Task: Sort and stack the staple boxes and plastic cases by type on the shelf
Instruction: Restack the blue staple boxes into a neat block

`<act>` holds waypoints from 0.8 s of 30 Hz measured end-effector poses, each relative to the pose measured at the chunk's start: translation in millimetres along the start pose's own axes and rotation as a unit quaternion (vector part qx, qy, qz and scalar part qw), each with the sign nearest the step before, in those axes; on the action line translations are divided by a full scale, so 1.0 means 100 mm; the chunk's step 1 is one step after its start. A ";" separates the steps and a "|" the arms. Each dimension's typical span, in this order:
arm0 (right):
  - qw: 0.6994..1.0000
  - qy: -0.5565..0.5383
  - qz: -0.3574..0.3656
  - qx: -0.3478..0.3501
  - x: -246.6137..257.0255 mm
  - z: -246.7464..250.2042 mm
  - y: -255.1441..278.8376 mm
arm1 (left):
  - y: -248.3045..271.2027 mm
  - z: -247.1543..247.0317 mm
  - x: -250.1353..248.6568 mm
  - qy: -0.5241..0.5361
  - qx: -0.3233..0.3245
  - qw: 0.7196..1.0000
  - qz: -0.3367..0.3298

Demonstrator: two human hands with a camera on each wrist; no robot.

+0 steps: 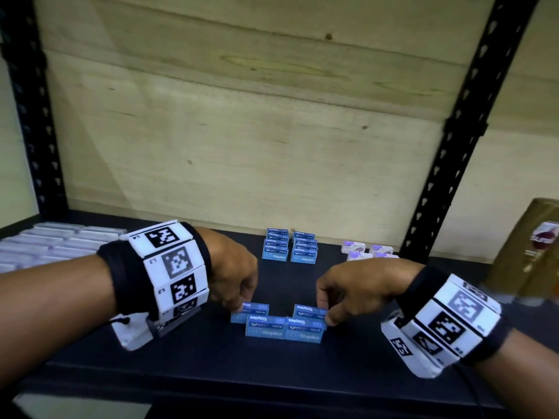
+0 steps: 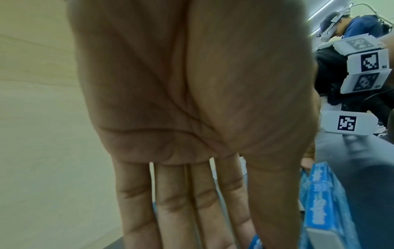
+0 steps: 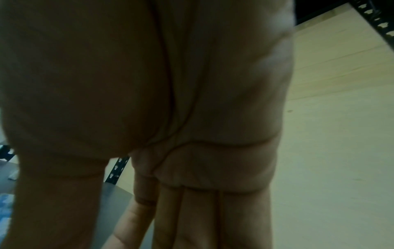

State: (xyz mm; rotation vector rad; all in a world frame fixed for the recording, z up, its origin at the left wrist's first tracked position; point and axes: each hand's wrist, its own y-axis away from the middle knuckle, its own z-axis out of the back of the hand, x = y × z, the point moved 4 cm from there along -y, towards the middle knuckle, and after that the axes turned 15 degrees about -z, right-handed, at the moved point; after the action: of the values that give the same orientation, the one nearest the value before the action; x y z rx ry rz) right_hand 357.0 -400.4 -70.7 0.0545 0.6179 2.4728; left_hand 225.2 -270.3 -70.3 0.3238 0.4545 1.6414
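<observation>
A dark shelf (image 1: 363, 355) with a pale wooden back panel (image 1: 242, 131) and black perforated uprights, seen from the head camera.

At far left, rows of grey plastic cases (image 1: 54, 246) lie flat, side by side.

Next, the left hand (image 1: 231, 273), with a marker-covered band (image 1: 169, 273) on its wrist, reaches down with fingers curled and pinches the left-rear blue staple box (image 1: 252, 311) near the shelf's front. In the left wrist view the fingers (image 2: 170, 210) point downward in front of blue boxes; the fingertips run out of the frame.

In the centre front sit four blue staple boxes: two at the back with a gap between them, and two side by side at the front (image 1: 282, 329), touching each other.

Behind them, against the back panel, stand two neat stacks of blue staple boxes (image 1: 290, 249), just beside each other.

The right hand (image 1: 360, 290) pinches the right-rear blue staple box (image 1: 308, 311) between thumb and fingers. The right wrist view is dark and shows only palm and fingers (image 3: 202, 219).

Further right lie small white-and-purple boxes (image 1: 367, 252), grouped close together. At the far right edge stands a brown carton (image 1: 532, 252).
</observation>
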 end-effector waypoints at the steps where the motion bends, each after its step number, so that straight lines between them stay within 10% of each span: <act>1: 1.000 -0.001 -0.001 0.001 0.00 0.00 0.01 | 0.02 0.00 -0.01 -0.003 0.001 1.000 0.000; 24: 0.999 0.027 0.023 -0.007 0.26 -0.12 -0.01 | 0.01 -0.12 -0.29 0.017 -0.012 1.000 -0.004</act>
State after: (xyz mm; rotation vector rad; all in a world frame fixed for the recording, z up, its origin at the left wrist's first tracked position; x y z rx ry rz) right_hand 333.6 -390.0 -84.5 -0.0035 0.6299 2.5303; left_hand 222.5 -300.1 -78.5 0.2775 0.4604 1.6457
